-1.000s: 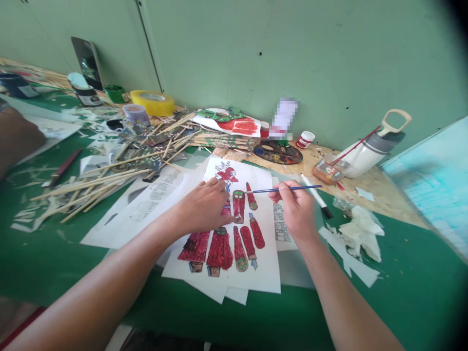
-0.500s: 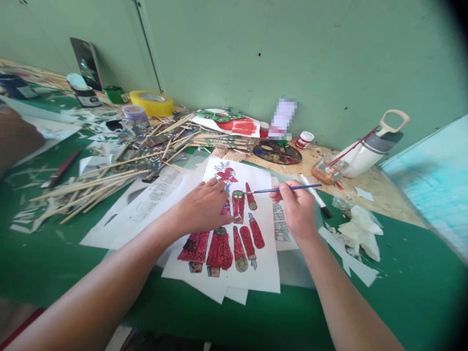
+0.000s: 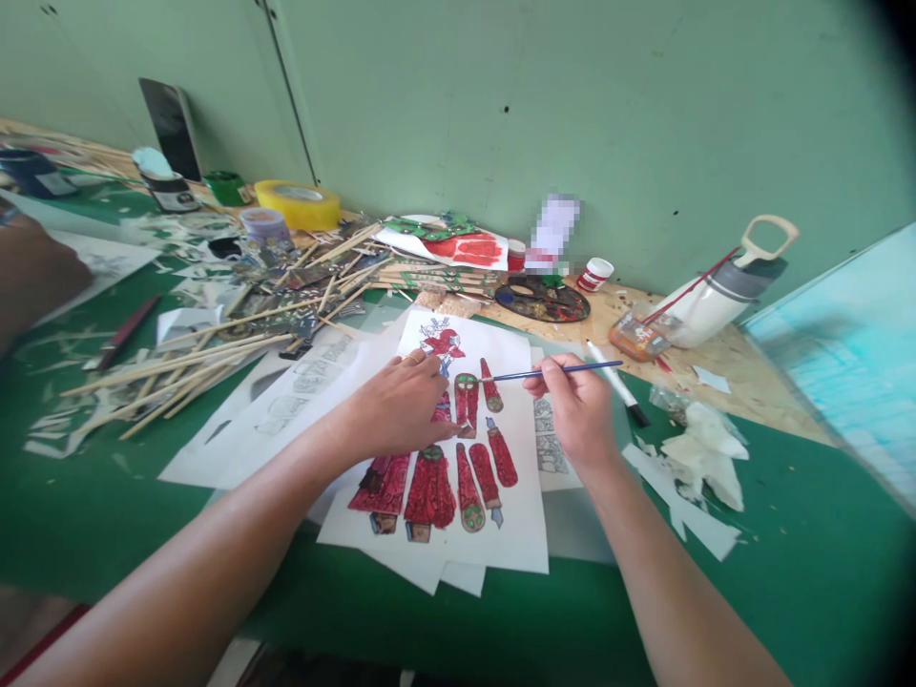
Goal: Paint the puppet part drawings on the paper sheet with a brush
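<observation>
My right hand (image 3: 576, 405) pinches a thin blue paintbrush (image 3: 530, 373). The brush tip rests at a green patch on a red figure part near the middle of the white sheet (image 3: 519, 530). That sheet carries several separate pieces of a figure, painted mostly red with green, brown and blue spots. Lying flat on the sheet, my left hand (image 3: 405, 401) has a ring on one finger and covers part of the drawing. Other papers with line drawings (image 3: 304, 386) stick out from beneath, at both sides.
Thin wooden sticks (image 3: 207, 363) and paper scraps lie at left, near a red-handled knife (image 3: 129, 329). Along the wall stand paint jars, yellow tape (image 3: 297, 205), a palette (image 3: 544, 301) and a white bottle (image 3: 722, 296). Another person's hand (image 3: 43, 267) is at far left.
My right hand and the brush have shifted very slightly, with the brush's back end a little lower and further left. My left hand stays in place.
</observation>
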Available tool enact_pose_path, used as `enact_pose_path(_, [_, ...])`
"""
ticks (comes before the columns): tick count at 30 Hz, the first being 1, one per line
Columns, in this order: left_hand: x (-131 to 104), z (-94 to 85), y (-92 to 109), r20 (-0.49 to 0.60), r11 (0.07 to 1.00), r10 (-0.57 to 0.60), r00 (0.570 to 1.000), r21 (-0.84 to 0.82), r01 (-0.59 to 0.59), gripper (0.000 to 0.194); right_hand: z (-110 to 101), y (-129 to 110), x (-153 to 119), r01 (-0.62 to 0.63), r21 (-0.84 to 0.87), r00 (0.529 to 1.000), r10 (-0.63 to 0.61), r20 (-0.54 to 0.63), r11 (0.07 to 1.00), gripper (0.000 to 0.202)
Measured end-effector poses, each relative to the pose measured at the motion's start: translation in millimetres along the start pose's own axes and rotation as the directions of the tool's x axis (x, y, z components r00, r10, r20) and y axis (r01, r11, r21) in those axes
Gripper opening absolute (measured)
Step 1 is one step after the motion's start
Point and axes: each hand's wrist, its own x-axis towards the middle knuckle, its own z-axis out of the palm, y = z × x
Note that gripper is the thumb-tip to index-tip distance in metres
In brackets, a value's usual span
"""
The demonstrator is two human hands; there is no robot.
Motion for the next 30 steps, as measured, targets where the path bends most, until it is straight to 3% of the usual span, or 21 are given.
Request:
enact_pose_path(14, [-0.7, 1.0, 0.0, 0.004, 1.0, -0.004, 1.0, 0.026, 0.004, 0.04, -1.1, -3.9, 1.1, 0.011, 0.015, 0.999, -0.01, -0.046, 1.0, 0.025])
enact_pose_path(30, [-0.1, -0.3, 0.1, 0.028, 1.0, -0.001, 1.0, 0.029, 0.0, 0.043, -1.6, -2.4, -0.8, 0.004, -0.025, 1.0, -0.004, -0.012, 1.0, 0.028])
